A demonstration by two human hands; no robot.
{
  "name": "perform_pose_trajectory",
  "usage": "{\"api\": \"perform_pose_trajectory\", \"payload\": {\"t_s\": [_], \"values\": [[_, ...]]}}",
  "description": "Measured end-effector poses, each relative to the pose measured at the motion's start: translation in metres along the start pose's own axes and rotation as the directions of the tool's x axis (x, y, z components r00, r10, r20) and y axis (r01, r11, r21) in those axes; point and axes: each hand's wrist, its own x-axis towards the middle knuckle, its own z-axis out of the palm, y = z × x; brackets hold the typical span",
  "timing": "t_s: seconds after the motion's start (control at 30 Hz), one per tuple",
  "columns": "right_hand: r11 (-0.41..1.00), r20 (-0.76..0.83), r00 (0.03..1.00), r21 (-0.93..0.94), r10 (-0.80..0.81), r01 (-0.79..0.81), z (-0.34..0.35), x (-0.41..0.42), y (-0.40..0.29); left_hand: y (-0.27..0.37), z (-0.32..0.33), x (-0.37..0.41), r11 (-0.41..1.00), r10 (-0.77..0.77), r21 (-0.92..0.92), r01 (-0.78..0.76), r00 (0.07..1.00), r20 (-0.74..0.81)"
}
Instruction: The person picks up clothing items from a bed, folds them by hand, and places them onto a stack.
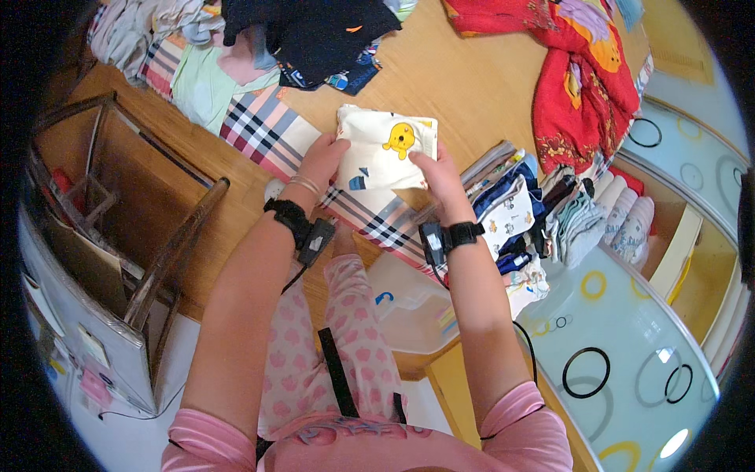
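Both my hands grip a folded white cloth garment (377,156) printed with a yellow bear face and a small blue motif. My left hand (323,158) pinches its left edge, thumb on top. On the opposite edge, my right hand (438,176) presses its thumb on the upper face, fingers beneath. The bundle is held above the edge of a wooden surface, over a plaid cloth (377,221). Just right of my right hand stand folded clothes (510,206) packed upright in a row.
A black garment (312,35) tops a loose heap of clothes at the upper left. Crumpled red patterned fabric (584,88) lies at the upper right. A wooden-framed chair (177,253) stands on the left. Glass panels with ring patterns (625,348) flank an open drawer (672,253) at right.
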Motion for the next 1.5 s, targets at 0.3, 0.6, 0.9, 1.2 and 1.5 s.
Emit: {"api": "perform_pose_trajectory", "payload": {"t_s": [0.3, 0.6, 0.9, 1.2, 1.5], "values": [[0.937, 0.004, 0.996, 0.338, 0.087, -0.083, -0.035, -0.148, -0.025, 0.000, 0.064, -0.076, 0.895, -0.111, -0.358, 0.266, 0.910, 0.400], [0.787, -0.231, 0.966, 0.615, 0.117, 0.051, -0.096, -0.261, 0.028, 0.023, 0.167, -0.115, 0.940, -0.072, 0.317, -0.126, 0.835, 0.546], [0.567, -0.318, 0.945, 0.793, 0.074, 0.222, -0.145, -0.220, 0.064, 0.038, 0.262, -0.124, 0.954, 0.145, 0.169, -0.247, 0.876, 0.461], [0.997, -0.749, 0.658, 0.082, 0.072, -0.017, -0.157, -0.212, 0.088, -0.068, 0.258, -0.126, 0.482, 0.260, 0.659, -0.577, 0.813, 0.521], [0.219, -0.116, 0.632, -0.972, -0.767, 0.088, -0.172, -0.159, 0.044, -0.095, 0.255, -0.107, 0.309, 0.357, 0.760, -0.571, 0.811, 0.464]]}}
